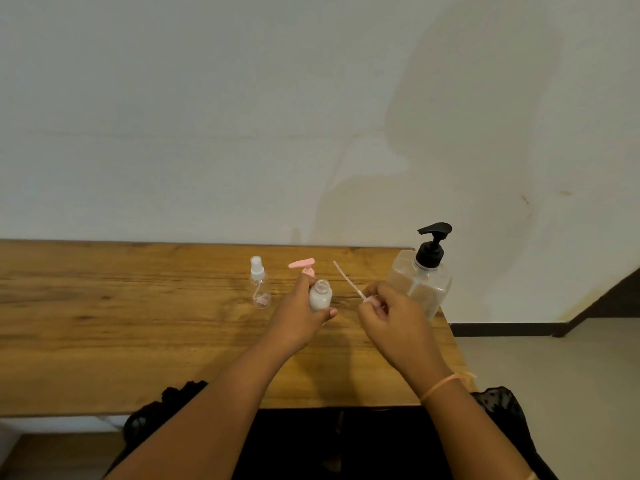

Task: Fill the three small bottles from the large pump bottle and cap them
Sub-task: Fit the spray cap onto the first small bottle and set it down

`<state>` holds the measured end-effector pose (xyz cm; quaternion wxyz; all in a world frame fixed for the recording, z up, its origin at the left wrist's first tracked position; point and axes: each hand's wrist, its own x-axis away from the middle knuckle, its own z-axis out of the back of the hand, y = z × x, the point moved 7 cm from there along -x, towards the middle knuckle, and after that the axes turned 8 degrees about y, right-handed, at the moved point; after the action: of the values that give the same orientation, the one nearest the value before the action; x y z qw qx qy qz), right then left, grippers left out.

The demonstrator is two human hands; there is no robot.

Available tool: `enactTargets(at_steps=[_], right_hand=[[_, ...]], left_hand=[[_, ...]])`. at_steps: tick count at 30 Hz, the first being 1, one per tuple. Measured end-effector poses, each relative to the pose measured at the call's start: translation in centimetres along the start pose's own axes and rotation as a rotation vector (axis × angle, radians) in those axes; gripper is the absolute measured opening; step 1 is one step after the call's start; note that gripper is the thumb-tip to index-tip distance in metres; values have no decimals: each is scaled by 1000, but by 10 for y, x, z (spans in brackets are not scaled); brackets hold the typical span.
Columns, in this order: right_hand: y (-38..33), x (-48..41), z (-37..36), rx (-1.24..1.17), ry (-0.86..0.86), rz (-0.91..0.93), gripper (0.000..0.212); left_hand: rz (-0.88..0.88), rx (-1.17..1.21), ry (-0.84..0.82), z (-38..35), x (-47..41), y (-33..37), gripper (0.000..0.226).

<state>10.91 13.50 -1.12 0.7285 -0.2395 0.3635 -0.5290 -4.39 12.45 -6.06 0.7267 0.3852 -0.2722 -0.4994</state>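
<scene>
Pink pump head [302, 264]: its bottle hidden behind the left hand [299, 317], whose thumb covers the base of the small open bottle [320, 295]. Cap [370, 299] at the dip tube [346, 279] base mostly enclosed by the right hand [391, 317], which also masks a lower corner of the large pump bottle [420, 282]

A pale off-white wall [207, 98] fills the view from 9 o'clock over 12 to 3 o'clock, with a large soft greyish patch at 1 o'clock and small brownish marks [526, 199] toward 3 o'clock. Below it a wooden tabletop [104, 323] with strong brown grain runs from 9 o'clock to about 4 o'clock, its far edge meeting the wall. At 4 o'clock lies a light grey floor [554, 368], edged by a dark baseboard [502, 329] along the wall's foot that rises on a slant at 3 o'clock; a brownish strip of floor shows at 8 o'clock.
</scene>
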Motion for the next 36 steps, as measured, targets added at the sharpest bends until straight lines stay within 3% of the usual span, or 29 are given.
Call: enactTargets(at_steps=[9, 14, 20, 23, 29, 36], right_hand=[[-24, 2, 15, -117, 18, 123, 27], [-25, 0, 22, -34, 9, 132, 16], [-30, -2, 20, 126, -73, 245, 13], [-30, -4, 18, 146, -77, 293, 21], [-40, -7, 7, 146, -109, 418, 20], [-36, -17, 2, 181, -177, 332, 23]], left_hand=[[-68, 23, 83, 9, 1, 11, 44], [-100, -4, 110, 13, -1, 10, 44], [-183, -92, 73, 7, 0, 9, 41], [-197, -126, 34, 2, 2, 11, 39], [-172, 29, -32, -9, 4, 16, 40], [-151, 102, -21, -10, 5, 15, 39]])
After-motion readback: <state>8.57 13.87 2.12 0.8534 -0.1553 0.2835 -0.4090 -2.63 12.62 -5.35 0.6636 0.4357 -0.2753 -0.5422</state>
